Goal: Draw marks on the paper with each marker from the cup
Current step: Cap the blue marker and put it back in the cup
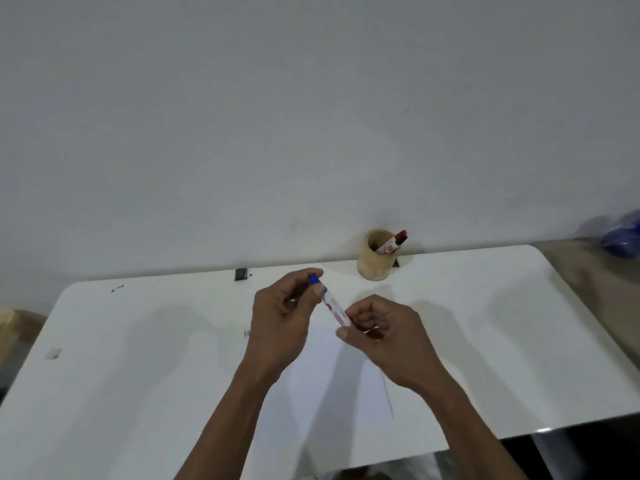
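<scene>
A white marker with a blue cap (331,304) is held above the table between both hands. My left hand (281,320) pinches the blue cap end with thumb and fingers. My right hand (379,336) grips the barrel's lower end. A sheet of white paper (332,382) lies flat on the table beneath my hands, partly hidden by my forearms. At the back of the table stands a tan cup (377,259), and a red-capped marker (394,241) leans in it.
The white table (138,358) has rounded corners and meets a plain wall. A small black object (241,274) sits at the back edge, a small scrap (53,353) lies at the left. A blue object (621,237) is off the table's right.
</scene>
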`<state>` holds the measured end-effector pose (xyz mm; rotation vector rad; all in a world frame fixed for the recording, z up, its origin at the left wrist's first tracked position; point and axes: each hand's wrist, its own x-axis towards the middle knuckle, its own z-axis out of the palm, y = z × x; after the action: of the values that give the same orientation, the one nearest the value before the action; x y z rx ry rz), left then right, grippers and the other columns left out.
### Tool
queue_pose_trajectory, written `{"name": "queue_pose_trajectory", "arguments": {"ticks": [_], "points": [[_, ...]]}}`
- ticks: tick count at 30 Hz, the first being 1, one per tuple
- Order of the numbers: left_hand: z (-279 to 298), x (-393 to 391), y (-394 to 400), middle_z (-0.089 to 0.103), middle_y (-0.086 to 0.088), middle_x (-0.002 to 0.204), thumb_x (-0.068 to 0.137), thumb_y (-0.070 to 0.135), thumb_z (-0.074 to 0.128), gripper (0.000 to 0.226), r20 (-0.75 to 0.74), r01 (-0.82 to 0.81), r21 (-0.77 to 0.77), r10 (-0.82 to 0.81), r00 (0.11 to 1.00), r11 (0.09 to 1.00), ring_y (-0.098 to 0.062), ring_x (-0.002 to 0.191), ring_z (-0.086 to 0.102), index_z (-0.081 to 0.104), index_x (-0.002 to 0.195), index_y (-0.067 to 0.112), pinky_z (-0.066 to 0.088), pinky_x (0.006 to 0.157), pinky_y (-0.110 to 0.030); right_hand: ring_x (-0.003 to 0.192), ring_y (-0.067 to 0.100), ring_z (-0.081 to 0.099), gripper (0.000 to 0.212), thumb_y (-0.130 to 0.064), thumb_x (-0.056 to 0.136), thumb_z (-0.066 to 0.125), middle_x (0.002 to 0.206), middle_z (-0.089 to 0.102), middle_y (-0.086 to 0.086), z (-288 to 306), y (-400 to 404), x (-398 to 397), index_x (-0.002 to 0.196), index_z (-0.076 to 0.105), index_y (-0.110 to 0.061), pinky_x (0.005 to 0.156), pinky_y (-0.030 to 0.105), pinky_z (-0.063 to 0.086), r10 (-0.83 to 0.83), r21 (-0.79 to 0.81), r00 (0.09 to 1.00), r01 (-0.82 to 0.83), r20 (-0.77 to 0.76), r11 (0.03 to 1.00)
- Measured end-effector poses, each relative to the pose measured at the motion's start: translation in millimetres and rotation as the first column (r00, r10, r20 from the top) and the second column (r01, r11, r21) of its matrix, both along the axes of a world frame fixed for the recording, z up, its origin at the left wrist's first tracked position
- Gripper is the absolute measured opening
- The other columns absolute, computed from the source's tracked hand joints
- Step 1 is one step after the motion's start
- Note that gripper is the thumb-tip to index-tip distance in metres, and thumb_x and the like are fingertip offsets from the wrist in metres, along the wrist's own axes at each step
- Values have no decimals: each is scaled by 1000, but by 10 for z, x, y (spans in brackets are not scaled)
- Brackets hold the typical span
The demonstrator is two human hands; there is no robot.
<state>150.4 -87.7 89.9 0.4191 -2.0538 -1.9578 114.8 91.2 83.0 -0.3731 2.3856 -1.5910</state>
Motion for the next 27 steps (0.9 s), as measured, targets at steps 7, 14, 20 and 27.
{"name": "queue_pose_trajectory", "arguments": {"ticks": [7, 14, 20, 27], "points": [[80, -893, 439, 75, 12, 96, 91, 33, 69, 33, 50, 85, -285, -74, 996, 955, 2, 95, 66, 67, 124, 29, 51, 80, -14, 82, 0, 71, 60, -19, 94, 71, 95, 74, -12, -115, 290, -750, 143, 44, -40, 68, 15, 57, -15, 29, 991, 19, -129, 999], [-563, -1576, 770, 64, 2, 121, 82, 29, 80, 61, 193, 21, -398, 61, 979, 917, -8, 100, 63, 53, 137, 22, 58, 86, -40, 83, 8, 76, 84, -9, 90, 74, 110, 71, -4, -82, 544, -1714, 148, 28, -49, 70, 17, 59, -402, -228, 898, 359, -179, 905], [-818, -1874, 949, 51, 27, 135, 79, 36, 83, 71, 221, 63, -422, 35, 975, 904, -15, 122, 56, 45, 139, 40, 54, 99, -47, 85, 13, 77, 74, -5, 88, 75, 105, 74, 5, -240, 441, -2211, 138, 31, -38, 80, 32, 64, -458, -282, 872, 402, -171, 871], [-875, -1949, 962, 39, 62, 116, 81, 27, 81, 73, 148, 93, -480, -24, 989, 872, 21, 111, 48, 39, 125, 67, 53, 92, -28, 80, -2, 72, 49, -7, 91, 73, 88, 71, -12, -621, 404, -2300, 124, 45, -31, 78, 17, 58, -409, -221, 896, 369, -173, 903]]}}
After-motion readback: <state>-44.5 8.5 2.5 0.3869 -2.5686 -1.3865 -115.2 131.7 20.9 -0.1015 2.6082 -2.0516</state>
